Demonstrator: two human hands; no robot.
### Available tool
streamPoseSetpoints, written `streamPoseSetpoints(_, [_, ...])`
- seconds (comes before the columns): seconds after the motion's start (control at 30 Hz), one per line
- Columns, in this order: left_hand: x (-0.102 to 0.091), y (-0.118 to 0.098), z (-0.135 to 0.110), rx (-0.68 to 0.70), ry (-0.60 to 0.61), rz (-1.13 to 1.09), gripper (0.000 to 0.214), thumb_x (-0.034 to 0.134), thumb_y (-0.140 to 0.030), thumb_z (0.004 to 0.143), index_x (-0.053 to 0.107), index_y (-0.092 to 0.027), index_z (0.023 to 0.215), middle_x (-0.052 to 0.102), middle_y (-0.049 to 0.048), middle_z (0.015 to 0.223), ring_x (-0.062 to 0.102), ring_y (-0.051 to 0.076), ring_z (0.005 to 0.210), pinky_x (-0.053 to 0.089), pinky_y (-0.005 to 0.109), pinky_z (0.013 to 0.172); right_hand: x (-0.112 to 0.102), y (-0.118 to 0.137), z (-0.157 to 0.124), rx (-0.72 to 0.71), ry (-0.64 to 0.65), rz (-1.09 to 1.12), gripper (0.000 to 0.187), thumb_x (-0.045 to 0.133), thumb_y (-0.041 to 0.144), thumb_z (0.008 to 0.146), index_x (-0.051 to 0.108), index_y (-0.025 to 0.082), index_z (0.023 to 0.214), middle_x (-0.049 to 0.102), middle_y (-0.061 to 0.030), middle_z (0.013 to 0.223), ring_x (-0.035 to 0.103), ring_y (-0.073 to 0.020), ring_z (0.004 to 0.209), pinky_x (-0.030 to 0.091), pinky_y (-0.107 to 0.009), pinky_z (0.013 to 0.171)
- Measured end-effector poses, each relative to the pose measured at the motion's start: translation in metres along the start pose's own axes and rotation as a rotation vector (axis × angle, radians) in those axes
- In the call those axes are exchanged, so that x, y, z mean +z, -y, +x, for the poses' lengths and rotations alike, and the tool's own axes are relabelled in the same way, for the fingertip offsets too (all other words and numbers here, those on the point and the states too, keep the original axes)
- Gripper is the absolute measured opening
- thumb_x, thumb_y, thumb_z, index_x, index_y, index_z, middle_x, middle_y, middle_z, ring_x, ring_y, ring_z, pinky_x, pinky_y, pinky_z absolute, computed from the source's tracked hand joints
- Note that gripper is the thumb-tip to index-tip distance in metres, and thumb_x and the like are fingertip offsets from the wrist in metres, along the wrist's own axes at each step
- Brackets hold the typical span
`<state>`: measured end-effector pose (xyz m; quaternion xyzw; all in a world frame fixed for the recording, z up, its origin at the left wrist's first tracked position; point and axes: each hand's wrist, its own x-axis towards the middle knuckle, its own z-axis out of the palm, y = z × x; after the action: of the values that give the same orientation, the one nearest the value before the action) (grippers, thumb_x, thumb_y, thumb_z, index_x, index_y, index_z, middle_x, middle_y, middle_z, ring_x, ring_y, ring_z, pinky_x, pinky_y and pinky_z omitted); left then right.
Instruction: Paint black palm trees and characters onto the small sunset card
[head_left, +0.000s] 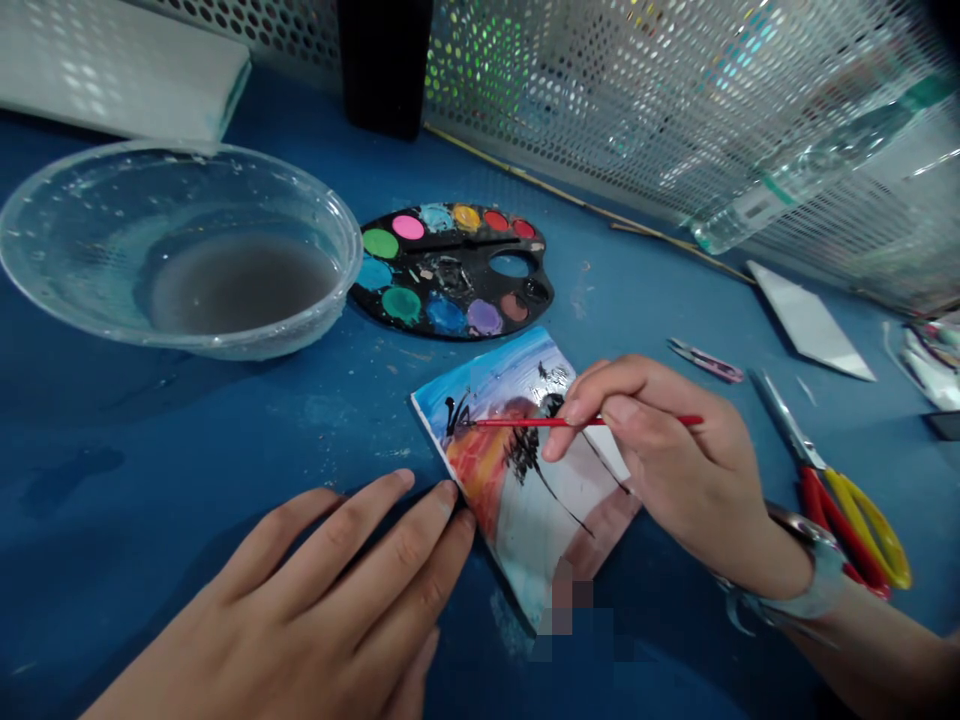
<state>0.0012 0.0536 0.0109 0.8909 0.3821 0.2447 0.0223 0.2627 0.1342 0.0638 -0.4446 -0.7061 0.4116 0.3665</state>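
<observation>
My right hand (667,450) pinches a thin red paintbrush (517,422), its tip at the black strokes on the left part of a small painting (517,520). The painting has a blue and purple top, an orange and red patch, a pale middle and black tree-like shapes. Flat on the table with fingers stretched out, my left hand (337,590) touches the painting's left edge with its fingertips. Just beyond the painting lies a black paint palette (480,262) with wells of many colours. The lower tip of the painting is blurred by pixel blocks.
A clear plastic bowl (300,335) of murky grey water stands at the left. Red and yellow scissors (814,470), a small pink cutter (705,360) and a white piece (810,320) lie at the right. Behind are a perforated metal screen (585,120) and a plastic bottle (795,180).
</observation>
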Motion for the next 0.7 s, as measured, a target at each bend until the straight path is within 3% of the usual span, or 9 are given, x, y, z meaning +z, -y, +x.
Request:
streamPoseSetpoints(0.4, [-0.0033,0.0014,-0.0028,0.045,0.040,0.016,0.051,0.064,-0.044,0.089,0.060,-0.027,0.137,0.054,-0.0021,0.151,0.045,0.021,0.137,0.009,0.034,0.128,-0.0019,-0.0022,-0.0021,0.008,0.006,0.017,0.024,0.049,0.028,0.101,0.070,0.028,0.088,0.071,-0.0017,0.077,0.067,-0.0207,0.073,0.049,-0.038,0.067])
streamPoseSetpoints(0.6, [-0.0019,0.0036,-0.0042,0.048,0.056,0.019,0.058,0.067,-0.046,0.087,0.057,-0.026,0.141,0.047,-0.0023,0.156,0.043,0.022,0.139,0.009,0.035,0.128,-0.0032,-0.0012,0.0001,-0.010,-0.095,0.040,0.027,0.048,0.019,0.099,0.070,0.027,0.086,0.069,-0.0003,0.073,0.063,-0.0188,0.067,0.047,-0.037,0.068])
streamPoseSetpoints(0.7, [-0.0019,0.0026,-0.0027,0.046,0.052,0.007,0.054,0.067,-0.046,0.087,0.059,-0.029,0.138,0.044,-0.0043,0.159,0.043,0.021,0.139,0.009,0.035,0.128,-0.0034,-0.0003,-0.0005,-0.007,-0.081,0.068,0.026,0.048,0.018,0.098,0.070,0.027,0.086,0.068,-0.0005,0.070,0.062,-0.0195,0.067,0.047,-0.037,0.066])
